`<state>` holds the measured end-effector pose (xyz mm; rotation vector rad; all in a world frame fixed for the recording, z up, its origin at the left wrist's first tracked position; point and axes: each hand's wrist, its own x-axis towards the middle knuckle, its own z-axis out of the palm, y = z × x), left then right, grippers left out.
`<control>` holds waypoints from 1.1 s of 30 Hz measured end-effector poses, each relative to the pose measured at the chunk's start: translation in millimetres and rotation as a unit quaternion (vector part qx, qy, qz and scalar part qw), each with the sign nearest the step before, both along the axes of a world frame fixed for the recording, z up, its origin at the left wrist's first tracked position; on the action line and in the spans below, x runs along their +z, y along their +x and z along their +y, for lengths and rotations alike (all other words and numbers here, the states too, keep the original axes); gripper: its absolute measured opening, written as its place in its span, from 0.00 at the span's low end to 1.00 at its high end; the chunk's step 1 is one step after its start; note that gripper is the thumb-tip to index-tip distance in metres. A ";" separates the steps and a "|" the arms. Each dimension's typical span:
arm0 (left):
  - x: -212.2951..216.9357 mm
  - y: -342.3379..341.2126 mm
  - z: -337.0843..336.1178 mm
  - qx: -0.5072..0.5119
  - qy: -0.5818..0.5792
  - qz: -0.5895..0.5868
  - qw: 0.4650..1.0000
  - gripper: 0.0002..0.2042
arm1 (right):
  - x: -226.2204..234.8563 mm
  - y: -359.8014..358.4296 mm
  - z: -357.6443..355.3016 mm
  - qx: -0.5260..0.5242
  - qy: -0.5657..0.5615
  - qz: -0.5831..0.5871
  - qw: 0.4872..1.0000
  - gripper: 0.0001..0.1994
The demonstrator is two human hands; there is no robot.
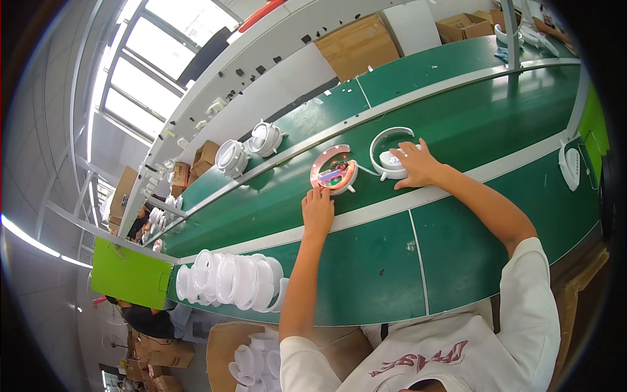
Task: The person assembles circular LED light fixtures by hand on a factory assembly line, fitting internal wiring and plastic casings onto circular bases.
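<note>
Your left hand (318, 210) was at the near edge of a round white piece (334, 171) with a pink-red glow. Its fingers were close together, and their tips touched the rim. I cannot tell if they pinched it. This glowing piece sat on the green counter (366, 264), just past your left fingertips. You could see wires and a small purple-blue part inside it.

Your right hand (419, 164) had its fingers spread over a second white piece (390, 162), to the right of the first. That one had a thick bottom and a thin, curved loop with a gap in it. Your palm hid some of it. A thin pale strip ran between the two pieces.

Near the left end of the counter lay a row of white rings (235, 279), pressed close to each other. Two round white parts (247, 149) stood side by side farther back. Over at the right end was a white oval part (570, 166). A big brown box (360, 47) sat behind the counter.
</note>
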<state>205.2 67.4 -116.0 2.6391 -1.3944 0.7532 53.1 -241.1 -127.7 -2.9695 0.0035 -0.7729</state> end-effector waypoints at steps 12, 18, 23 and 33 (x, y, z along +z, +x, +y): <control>41.9 -106.3 -7.8 -0.204 -0.067 0.057 0.975 0.12 | 49.4 -109.6 -30.0 -0.013 0.244 -0.019 0.970 0.39; 41.7 -251.0 7.8 -0.261 -0.067 0.074 0.960 0.06 | 63.1 -238.0 -28.4 -0.041 0.260 0.012 0.965 0.40; 31.0 -295.1 17.0 -0.292 -0.024 0.108 0.950 0.08 | 45.8 -278.6 -18.5 -0.088 0.219 0.055 0.970 0.43; 85.0 -258.8 134.6 -0.003 -0.180 0.159 0.971 0.14 | 27.3 -314.8 -24.0 -0.079 0.098 0.134 0.983 0.44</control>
